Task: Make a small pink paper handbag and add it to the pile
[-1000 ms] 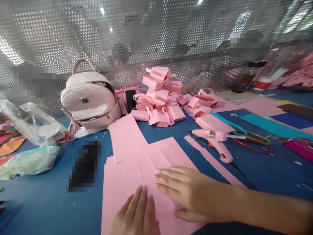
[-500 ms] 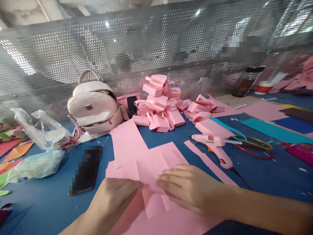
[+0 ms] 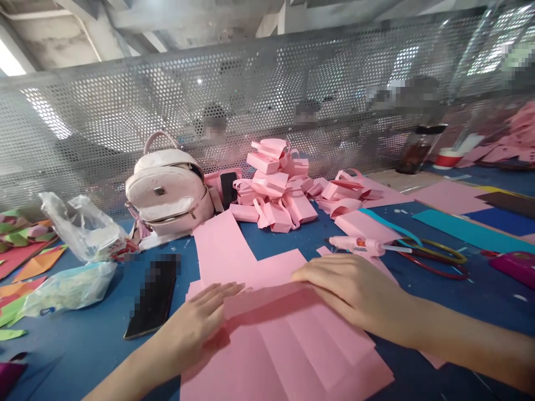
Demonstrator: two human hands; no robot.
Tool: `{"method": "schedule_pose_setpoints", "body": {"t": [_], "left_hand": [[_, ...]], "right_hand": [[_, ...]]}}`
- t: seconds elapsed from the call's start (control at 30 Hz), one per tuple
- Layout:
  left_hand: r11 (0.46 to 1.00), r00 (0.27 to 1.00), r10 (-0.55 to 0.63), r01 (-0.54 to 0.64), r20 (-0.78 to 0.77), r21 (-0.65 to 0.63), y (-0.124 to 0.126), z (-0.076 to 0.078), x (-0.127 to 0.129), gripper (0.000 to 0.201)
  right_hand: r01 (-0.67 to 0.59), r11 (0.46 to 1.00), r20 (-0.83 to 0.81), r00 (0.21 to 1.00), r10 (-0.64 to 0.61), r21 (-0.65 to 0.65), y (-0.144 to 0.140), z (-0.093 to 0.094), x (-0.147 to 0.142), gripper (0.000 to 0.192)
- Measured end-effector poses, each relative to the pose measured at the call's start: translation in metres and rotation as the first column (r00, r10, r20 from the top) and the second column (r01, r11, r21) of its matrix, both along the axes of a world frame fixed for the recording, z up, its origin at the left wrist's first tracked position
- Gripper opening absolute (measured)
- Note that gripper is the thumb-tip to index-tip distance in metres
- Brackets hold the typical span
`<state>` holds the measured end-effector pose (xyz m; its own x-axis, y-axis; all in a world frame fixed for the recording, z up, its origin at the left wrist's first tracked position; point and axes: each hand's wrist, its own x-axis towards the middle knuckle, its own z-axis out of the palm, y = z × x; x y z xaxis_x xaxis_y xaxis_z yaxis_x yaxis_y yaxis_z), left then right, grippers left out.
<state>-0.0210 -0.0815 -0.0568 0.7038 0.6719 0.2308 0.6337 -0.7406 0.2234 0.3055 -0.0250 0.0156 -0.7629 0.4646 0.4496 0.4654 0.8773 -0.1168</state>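
Head view:
1. Blue table [image 3: 83, 356].
2. Folded pink paper sheet [image 3: 288, 345], table's near centre.
3. Right hand [image 3: 355, 289], fingers flat, pressing the sheet's far fold.
4. Left hand [image 3: 196, 323], fingers extended, on the sheet's left edge.
5. Glue gun [image 3: 359, 245], behind the sheet.

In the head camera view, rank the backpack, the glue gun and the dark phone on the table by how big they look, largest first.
1. Backpack, clearly the largest.
2. Dark phone, though it lies nearer the camera, which inflates it.
3. Glue gun, partly hidden behind the right hand, so its place against the phone is unsure.
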Motion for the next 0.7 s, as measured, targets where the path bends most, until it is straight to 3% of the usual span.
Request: {"method": "schedule_pose_setpoints", "body": {"t": [0.1,0.2,0.33,0.43,0.5,0.57,0.63,0.7], "left_hand": [[0.993,0.996,0.024,-0.014,-0.084,0.119,0.004,-0.004,0.001,0.072],[0.993,0.998,0.065,-0.066,0.007,0.102,0.004,-0.001,0.008,0.083],[0.994,0.977,0.095,-0.082,0.19,-0.075,0.003,0.006,0.022,0.065],[0.948,0.931,0.165,-0.058,0.326,-0.313,0.003,0.011,0.029,0.047],[0.885,0.868,0.294,-0.087,0.401,-0.458,0.004,0.011,0.032,0.034],[0.819,0.763,0.472,-0.194,0.442,-0.54,0.005,0.009,0.033,0.027],[0.763,0.648,0.604,-0.299,0.465,-0.574,0.006,0.005,0.033,0.046],[0.728,0.595,0.655,-0.332,0.466,-0.6,0.004,0.003,0.036,0.057]], "right_hand": [[0.019,1.0,0.001,1.0,-0.019,-0.011,0.001,0.0,-0.001,0.032],[0.041,0.999,0.005,0.999,-0.041,-0.036,0.001,0.001,-0.001,0.032],[0.049,0.997,0.019,0.999,-0.048,-0.054,-0.001,0.001,-0.002,0.031],[0.032,0.996,0.009,0.999,-0.031,-0.079,-0.002,0.003,-0.003,0.031],[0.043,0.996,-0.031,0.998,-0.046,-0.083,-0.003,0.008,-0.003,0.028],[0.07,0.994,-0.082,0.994,-0.077,-0.086,-0.004,0.015,-0.002,0.027],[0.093,0.994,-0.147,0.984,-0.101,-0.057,-0.006,0.023,-0.001,0.033],[0.077,0.997,-0.201,0.977,-0.072,0.017,-0.009,0.027,-0.001,0.043]]}}
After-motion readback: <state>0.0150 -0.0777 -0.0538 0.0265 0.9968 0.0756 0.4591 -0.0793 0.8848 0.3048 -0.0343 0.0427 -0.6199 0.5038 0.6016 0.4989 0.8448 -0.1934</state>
